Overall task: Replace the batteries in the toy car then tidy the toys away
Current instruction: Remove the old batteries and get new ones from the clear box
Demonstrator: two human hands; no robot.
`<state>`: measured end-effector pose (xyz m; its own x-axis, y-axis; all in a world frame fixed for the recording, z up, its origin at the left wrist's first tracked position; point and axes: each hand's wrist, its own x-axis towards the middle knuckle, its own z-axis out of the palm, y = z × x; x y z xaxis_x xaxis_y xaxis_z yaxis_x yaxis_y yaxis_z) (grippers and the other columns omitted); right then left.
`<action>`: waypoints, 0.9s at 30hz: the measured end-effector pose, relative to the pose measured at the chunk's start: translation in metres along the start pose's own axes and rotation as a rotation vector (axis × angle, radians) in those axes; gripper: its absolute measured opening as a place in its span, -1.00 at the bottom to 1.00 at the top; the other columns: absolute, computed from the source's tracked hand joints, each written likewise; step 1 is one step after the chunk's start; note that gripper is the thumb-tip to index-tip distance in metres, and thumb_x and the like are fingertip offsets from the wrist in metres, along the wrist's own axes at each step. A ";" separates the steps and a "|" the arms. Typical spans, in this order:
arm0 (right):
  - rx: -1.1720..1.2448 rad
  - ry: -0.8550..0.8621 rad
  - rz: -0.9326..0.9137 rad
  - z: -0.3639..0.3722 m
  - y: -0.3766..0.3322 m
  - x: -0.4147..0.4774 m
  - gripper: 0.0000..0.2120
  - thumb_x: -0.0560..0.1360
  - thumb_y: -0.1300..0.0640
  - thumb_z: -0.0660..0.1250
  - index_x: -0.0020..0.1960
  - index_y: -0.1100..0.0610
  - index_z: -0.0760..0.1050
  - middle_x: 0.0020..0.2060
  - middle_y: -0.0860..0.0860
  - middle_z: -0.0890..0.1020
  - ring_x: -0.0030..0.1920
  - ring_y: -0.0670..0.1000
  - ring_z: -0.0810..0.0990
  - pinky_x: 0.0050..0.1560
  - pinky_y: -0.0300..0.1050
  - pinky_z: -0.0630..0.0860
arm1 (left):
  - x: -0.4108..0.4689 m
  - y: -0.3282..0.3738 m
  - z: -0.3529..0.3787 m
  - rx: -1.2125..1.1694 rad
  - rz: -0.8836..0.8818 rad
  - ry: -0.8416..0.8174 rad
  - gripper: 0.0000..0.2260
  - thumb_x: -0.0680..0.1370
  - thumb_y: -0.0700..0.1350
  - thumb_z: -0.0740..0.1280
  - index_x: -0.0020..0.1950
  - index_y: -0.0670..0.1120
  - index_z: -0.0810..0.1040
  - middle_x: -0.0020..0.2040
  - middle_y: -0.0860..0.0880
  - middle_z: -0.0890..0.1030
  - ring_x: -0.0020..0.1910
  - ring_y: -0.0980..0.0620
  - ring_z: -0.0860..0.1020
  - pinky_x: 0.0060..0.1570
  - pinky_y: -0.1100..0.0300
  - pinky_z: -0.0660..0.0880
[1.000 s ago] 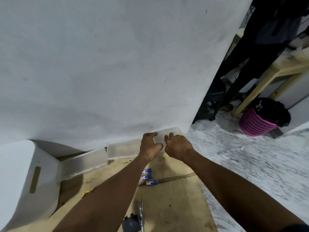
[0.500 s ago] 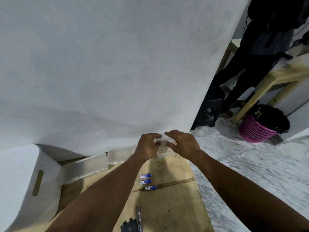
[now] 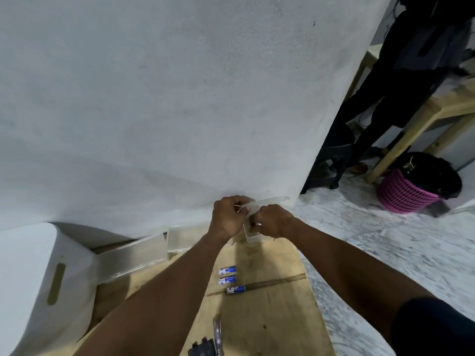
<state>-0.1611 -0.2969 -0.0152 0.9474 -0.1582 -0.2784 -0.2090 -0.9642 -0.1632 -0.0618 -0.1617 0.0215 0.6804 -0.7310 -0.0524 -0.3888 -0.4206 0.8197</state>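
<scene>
Both forearms stretch toward the wall. The left grip (image 3: 228, 217) pinches a thin translucent lid (image 3: 272, 201), which is tilted up. The right grip (image 3: 272, 220) curls round the small clear plastic box (image 3: 253, 236) beneath. Three blue-and-silver cylindrical batteries (image 3: 227, 280) lie on the bare plywood bench (image 3: 270, 317), nearer the person.

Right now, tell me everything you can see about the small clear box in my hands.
The small clear box looks like thin translucent plastic, rectangular, with a flat lid. Its base sits at the far end of the wooden board, close to the white wall. The lid appears lifted above the base, tilted, running off rightward. The left hand pinches the lid's left end; the right hand curls over the base's rim. The hands hide most of the base; contents cannot be seen.
</scene>
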 end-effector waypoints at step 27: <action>0.083 0.279 0.085 0.021 0.005 -0.055 -0.53 0.39 -0.04 0.48 0.27 -0.03 0.50 0.22 -0.02 0.50 0.23 0.06 0.45 0.19 -0.05 0.40 | -0.041 -0.026 0.029 0.371 0.070 -0.185 -0.71 0.46 -0.22 0.45 0.18 -0.09 0.68 0.21 -0.04 0.60 0.13 -0.01 0.57 0.15 0.25 0.46</action>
<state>-0.2196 -0.2883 -0.0208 0.9534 -0.3007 -0.0253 -0.2983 -0.9262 -0.2307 -0.0976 -0.1363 -0.0137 0.5343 -0.8348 -0.1332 -0.6506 -0.5067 0.5657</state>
